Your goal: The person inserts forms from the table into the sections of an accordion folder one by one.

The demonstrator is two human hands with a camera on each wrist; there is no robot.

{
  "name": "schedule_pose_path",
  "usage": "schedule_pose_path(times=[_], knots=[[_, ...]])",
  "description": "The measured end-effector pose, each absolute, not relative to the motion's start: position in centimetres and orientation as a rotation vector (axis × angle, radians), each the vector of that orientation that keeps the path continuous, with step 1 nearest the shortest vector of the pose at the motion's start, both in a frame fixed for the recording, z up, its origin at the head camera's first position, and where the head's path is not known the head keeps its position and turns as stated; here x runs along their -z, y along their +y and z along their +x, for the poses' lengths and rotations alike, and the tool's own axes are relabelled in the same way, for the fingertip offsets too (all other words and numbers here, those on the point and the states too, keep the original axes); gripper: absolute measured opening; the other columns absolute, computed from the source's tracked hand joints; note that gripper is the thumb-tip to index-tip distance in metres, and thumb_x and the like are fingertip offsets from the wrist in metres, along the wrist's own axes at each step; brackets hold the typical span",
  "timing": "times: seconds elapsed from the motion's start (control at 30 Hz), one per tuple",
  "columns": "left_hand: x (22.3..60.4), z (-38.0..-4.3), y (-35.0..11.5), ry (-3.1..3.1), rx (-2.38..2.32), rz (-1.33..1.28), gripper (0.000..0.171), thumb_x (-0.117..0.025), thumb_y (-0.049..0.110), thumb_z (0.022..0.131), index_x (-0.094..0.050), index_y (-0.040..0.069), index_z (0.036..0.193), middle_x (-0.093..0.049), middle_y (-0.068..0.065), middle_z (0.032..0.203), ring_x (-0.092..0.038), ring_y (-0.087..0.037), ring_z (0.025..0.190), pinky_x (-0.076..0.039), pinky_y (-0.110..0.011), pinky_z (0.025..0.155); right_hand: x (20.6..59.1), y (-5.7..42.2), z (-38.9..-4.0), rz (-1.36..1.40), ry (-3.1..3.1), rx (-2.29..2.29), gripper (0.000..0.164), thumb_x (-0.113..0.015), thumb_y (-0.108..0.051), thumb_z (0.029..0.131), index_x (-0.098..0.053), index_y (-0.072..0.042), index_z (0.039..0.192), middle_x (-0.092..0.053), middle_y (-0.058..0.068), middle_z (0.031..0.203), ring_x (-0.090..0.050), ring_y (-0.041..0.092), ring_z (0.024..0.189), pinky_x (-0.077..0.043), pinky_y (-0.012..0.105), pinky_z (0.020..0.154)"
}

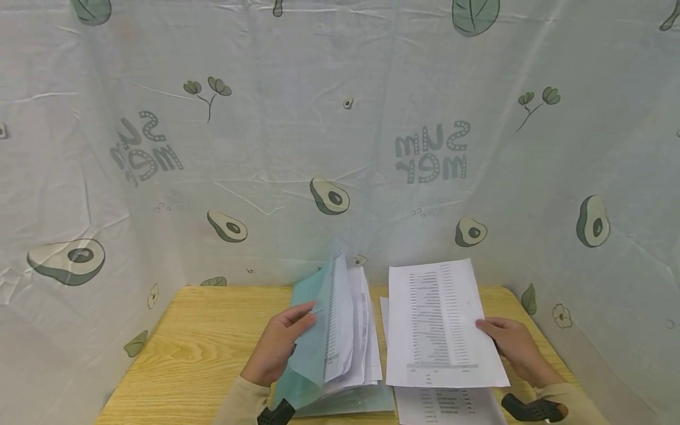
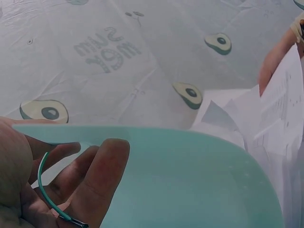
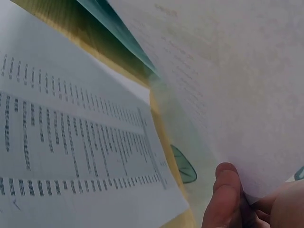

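A teal plastic folder stands part open on the table, with printed papers fanned between its covers. My left hand grips the edge of the raised front cover. Beside those fingers, in the left wrist view, a thin green elastic cord with a dark tip curves down. To the right, my right hand pinches a printed sheet by its right edge, thumb on the near face. This sheet is raised and tilted over another printed sheet lying on the table.
The wooden table has its back edge close to a pale curtain printed with avocados and leaves. The curtain also hangs along both sides. Bare wood shows left of the folder.
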State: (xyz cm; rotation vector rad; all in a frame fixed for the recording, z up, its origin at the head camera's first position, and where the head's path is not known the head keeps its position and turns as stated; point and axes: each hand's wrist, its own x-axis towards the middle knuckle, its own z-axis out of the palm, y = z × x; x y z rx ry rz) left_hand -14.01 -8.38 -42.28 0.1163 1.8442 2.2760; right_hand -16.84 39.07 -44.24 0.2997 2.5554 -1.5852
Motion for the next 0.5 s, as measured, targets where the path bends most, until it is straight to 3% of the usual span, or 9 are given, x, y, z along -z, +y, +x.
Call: schedule_pose_path(times=[0.5], knots=[[42.3,-13.8,-8.4,1.856,-2.274,0.108,0.052,-0.067,0.024,0.102,-0.055,0.001,0.147,-0.068,-0.008,0.126,-0.069,-0.013,0.098,-0.059,-0.028,0.076,45.1,35.6,-16.8,0.268,2.533,1.598,0.051,-0.058,-0.025,0.107,-0.054,0.018,0.134,-0.074,0.011,0.104,-0.071,0.018,0.086,-0.059,0.032,0.070]])
